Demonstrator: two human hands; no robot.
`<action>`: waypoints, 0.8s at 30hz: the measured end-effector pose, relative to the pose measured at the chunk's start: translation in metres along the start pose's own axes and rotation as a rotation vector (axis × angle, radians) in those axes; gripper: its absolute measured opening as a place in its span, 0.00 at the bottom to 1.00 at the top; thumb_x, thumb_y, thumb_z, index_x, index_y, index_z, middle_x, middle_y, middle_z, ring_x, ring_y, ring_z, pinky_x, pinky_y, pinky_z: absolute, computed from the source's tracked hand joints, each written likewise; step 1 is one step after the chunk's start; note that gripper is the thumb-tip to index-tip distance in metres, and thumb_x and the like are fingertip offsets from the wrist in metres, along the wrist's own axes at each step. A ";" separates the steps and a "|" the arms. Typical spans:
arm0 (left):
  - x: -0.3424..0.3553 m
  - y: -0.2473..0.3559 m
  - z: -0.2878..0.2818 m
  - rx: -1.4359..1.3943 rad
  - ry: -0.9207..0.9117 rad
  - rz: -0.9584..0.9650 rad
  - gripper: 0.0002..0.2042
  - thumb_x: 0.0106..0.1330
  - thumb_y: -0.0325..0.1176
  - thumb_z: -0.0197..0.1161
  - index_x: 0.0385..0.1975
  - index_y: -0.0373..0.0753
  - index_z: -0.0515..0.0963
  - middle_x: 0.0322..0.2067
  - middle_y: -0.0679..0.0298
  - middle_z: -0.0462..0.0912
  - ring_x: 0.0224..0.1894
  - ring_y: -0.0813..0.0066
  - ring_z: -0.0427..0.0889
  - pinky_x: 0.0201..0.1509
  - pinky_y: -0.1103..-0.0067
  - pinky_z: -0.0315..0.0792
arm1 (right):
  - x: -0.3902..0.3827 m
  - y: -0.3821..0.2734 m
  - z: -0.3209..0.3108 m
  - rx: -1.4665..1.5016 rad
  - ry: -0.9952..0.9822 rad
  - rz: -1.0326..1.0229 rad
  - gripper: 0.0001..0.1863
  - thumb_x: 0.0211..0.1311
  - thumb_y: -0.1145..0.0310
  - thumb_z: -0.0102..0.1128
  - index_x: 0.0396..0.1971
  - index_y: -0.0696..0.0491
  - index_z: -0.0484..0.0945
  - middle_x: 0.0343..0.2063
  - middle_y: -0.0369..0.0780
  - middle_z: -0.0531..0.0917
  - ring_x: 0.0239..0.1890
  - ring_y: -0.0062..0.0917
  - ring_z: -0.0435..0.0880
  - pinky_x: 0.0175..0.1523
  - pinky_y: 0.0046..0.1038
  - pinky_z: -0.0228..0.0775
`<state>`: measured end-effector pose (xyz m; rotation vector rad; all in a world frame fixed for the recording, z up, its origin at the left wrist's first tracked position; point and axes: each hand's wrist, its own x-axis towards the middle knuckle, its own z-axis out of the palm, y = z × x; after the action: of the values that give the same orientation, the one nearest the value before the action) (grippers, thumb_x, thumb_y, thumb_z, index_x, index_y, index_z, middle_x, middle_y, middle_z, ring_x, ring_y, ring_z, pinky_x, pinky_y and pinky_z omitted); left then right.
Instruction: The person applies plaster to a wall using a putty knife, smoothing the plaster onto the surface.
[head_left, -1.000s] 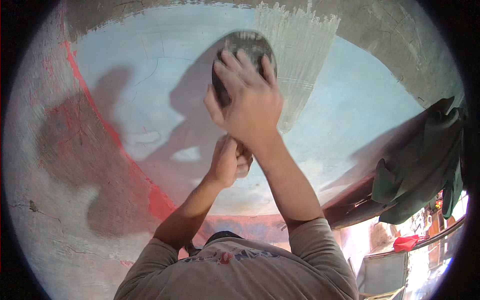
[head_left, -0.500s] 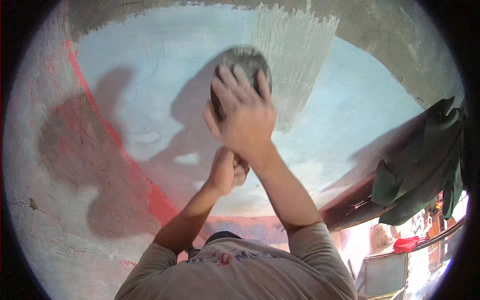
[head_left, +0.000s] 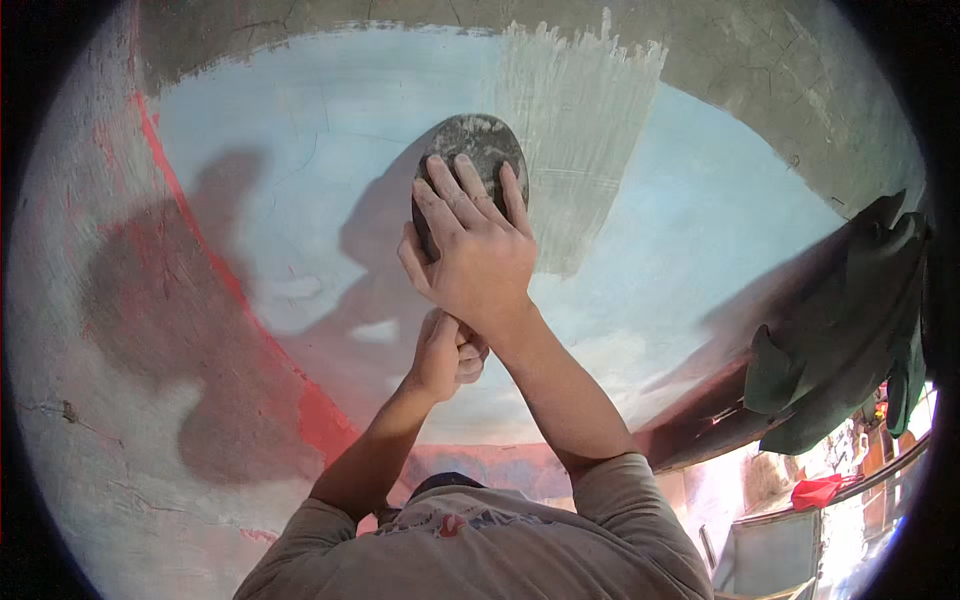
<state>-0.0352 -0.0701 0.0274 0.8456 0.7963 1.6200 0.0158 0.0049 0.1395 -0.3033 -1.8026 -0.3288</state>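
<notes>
Dark oval pad sits at the pale-blue wall, best pressed flat and evenly by the right hand, fingers spread on it, while the left hand curls closed below, contents hidden.

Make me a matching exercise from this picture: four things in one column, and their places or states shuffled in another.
Column one:
1. Bare right hand
2. Bare left hand
3. Dark grey oval tool
4. Dark green draped cloth

Column two:
A. Hanging toward the picture's right edge
B. Fingers curled, lower of the pair
C. Lying under spread fingers
D. Fingers spread, upper of the pair

Right pairs: 1-D, 2-B, 3-C, 4-A.
</notes>
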 end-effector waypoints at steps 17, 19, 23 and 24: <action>0.014 0.028 0.009 -0.065 -0.001 -0.061 0.25 0.79 0.58 0.45 0.18 0.52 0.63 0.10 0.80 0.51 0.08 0.84 0.47 0.10 0.84 0.42 | 0.032 0.009 0.007 -0.004 0.026 0.000 0.19 0.54 0.59 0.66 0.45 0.51 0.87 0.55 0.38 0.86 0.62 0.36 0.81 0.71 0.51 0.64; 0.024 0.052 0.020 -0.073 0.094 -0.026 0.26 0.79 0.56 0.42 0.21 0.45 0.66 0.11 0.77 0.56 0.08 0.86 0.47 0.11 0.83 0.41 | 0.059 0.013 0.002 0.015 0.059 -0.015 0.19 0.54 0.59 0.65 0.45 0.51 0.87 0.55 0.39 0.86 0.62 0.35 0.81 0.71 0.50 0.65; 0.021 0.049 0.012 0.023 0.056 0.037 0.27 0.79 0.58 0.43 0.22 0.45 0.66 0.11 0.77 0.56 0.08 0.86 0.47 0.11 0.82 0.41 | 0.055 0.008 0.006 0.018 0.108 -0.012 0.20 0.54 0.58 0.65 0.46 0.51 0.87 0.56 0.39 0.85 0.62 0.36 0.81 0.71 0.50 0.64; 0.018 0.027 -0.007 -0.062 0.064 -0.005 0.27 0.79 0.59 0.43 0.22 0.45 0.67 0.11 0.77 0.56 0.08 0.86 0.48 0.11 0.82 0.42 | 0.041 0.002 0.005 0.031 0.056 0.004 0.20 0.55 0.58 0.65 0.46 0.51 0.87 0.56 0.39 0.85 0.63 0.36 0.81 0.72 0.50 0.63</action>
<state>-0.0573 -0.0584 0.0485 0.7509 0.7886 1.6663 0.0021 0.0094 0.1781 -0.2738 -1.7504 -0.3038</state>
